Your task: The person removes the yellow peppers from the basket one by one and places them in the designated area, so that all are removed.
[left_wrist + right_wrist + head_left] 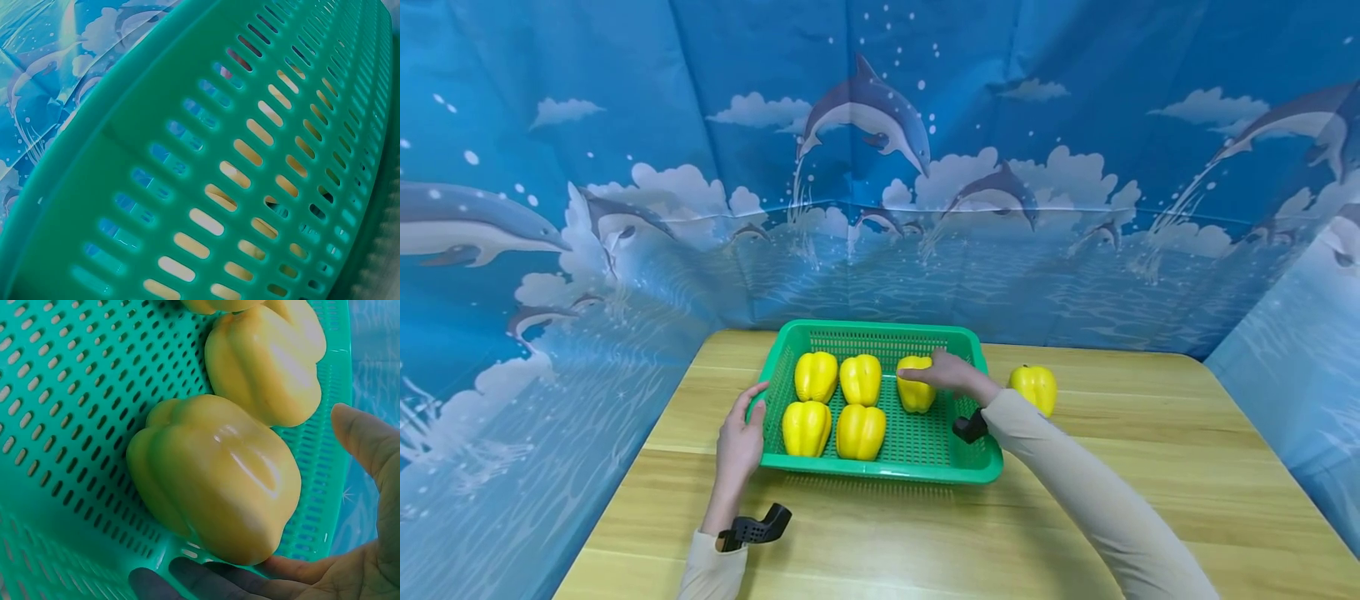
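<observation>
Wood-grained desk (1150, 433); left fingers (749, 396) grip the rim of a slotted plastic basket (865, 467). Right fingers (300, 570) spread wide beside a glossy, lobed pepper (219, 481), four others (861, 432) left of them.

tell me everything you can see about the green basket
The green basket looks plastic: rectangular, round-cornered, with a smooth rim and slotted walls and base. It stands upright on the wooden table, open at the top. Five yellow peppers sit inside, and the left hand holds its left rim. Whether the right hand touches it is unclear.

Six yellow peppers (861, 432), one green basket (880, 471), one table (880, 550).
</observation>
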`<state>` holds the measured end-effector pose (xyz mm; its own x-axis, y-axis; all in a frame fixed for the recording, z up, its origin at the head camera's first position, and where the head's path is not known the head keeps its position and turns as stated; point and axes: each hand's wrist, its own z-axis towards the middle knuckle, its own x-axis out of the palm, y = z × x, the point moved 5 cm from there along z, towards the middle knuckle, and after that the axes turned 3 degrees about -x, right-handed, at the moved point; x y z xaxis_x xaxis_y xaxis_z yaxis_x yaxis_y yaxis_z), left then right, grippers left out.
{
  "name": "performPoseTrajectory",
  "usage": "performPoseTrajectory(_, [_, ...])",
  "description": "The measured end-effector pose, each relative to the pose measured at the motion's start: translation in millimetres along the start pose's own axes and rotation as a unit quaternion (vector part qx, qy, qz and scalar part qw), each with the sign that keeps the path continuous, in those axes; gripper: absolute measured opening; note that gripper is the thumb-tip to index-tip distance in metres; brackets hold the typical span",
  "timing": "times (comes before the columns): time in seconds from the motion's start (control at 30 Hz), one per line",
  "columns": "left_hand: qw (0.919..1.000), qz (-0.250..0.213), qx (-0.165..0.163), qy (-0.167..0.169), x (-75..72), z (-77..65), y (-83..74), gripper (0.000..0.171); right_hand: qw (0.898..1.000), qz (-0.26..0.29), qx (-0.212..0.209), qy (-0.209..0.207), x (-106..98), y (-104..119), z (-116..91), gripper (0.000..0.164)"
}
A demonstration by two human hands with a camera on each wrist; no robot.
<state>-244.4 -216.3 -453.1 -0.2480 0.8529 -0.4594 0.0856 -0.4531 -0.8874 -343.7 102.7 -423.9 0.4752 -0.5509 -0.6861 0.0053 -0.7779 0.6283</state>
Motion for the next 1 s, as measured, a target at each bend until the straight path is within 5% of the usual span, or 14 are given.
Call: performPoseTrajectory(1.0, [1.0, 0.002, -0.004, -0.002, -0.2, 0.4, -0.3, 0.035, 0.998, 0.029, 0.044, -0.027, 8.9, -15.4, 25.3, 0.104])
